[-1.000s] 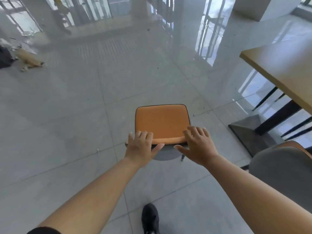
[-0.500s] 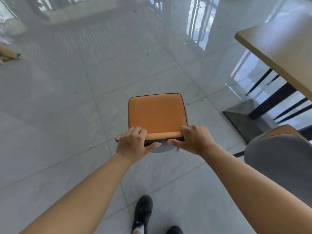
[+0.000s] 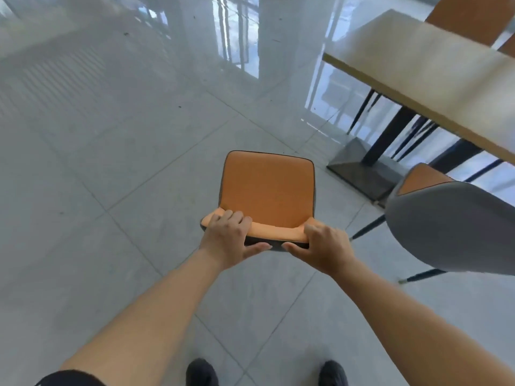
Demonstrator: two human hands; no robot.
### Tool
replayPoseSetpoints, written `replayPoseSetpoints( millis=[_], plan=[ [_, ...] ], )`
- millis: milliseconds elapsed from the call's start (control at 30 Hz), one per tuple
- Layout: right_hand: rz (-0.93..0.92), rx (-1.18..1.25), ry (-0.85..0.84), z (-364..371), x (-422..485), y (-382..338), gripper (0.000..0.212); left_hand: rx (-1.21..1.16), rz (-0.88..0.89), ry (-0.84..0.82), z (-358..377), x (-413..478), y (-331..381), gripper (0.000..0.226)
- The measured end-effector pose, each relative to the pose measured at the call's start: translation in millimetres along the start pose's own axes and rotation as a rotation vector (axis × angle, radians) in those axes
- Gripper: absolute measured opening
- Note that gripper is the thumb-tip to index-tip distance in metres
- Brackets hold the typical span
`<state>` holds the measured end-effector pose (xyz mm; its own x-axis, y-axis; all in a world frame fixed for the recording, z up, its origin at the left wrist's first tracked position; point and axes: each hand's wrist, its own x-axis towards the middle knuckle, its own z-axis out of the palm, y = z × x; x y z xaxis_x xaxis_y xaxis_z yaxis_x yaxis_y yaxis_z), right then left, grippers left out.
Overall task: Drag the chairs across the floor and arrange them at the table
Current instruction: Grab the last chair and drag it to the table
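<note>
An orange-seated chair (image 3: 267,188) with a dark rim stands on the tiled floor right in front of me, its back toward me. My left hand (image 3: 227,238) grips the left end of the backrest's top edge, fingers over it and thumb behind. My right hand (image 3: 320,245) holds the right end in the same way. The light wooden table (image 3: 434,76) stands at the upper right on a black post and a square dark base (image 3: 362,168). The chair is left of the table, apart from it.
A second chair (image 3: 451,227) with a grey back and orange seat stands close on my right at the table. More orange chair backs (image 3: 471,18) show beyond the table's far side. My dark shoes (image 3: 202,373) are at the bottom. Open glossy tile floor spreads left and ahead.
Both hands went from resting flat on the backrest to gripping its top edge. The view swung right, so the table and the grey-backed chair now appear closer and larger.
</note>
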<state>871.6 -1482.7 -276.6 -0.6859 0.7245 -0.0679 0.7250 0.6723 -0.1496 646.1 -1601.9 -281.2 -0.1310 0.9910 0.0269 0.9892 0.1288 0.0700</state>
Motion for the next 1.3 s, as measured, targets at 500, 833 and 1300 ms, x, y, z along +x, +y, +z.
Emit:
replayPoseSetpoints(
  millis=[500,833,1300],
  plan=[
    [0.366,-0.001,0.087,13.0,82.4,-81.4,0.075,0.015,0.355,-0.111,-4.1,116.3,-129.4,0.081],
    [0.533,0.052,0.02,2.6,113.9,-80.7,0.078,-0.015,0.515,-0.161,-12.7,178.3,-145.7,0.082],
    [0.677,0.119,0.038,10.5,124.5,-124.2,0.072,-0.033,0.687,-0.199,-11.6,198.2,-180.7,0.089]
  ],
)
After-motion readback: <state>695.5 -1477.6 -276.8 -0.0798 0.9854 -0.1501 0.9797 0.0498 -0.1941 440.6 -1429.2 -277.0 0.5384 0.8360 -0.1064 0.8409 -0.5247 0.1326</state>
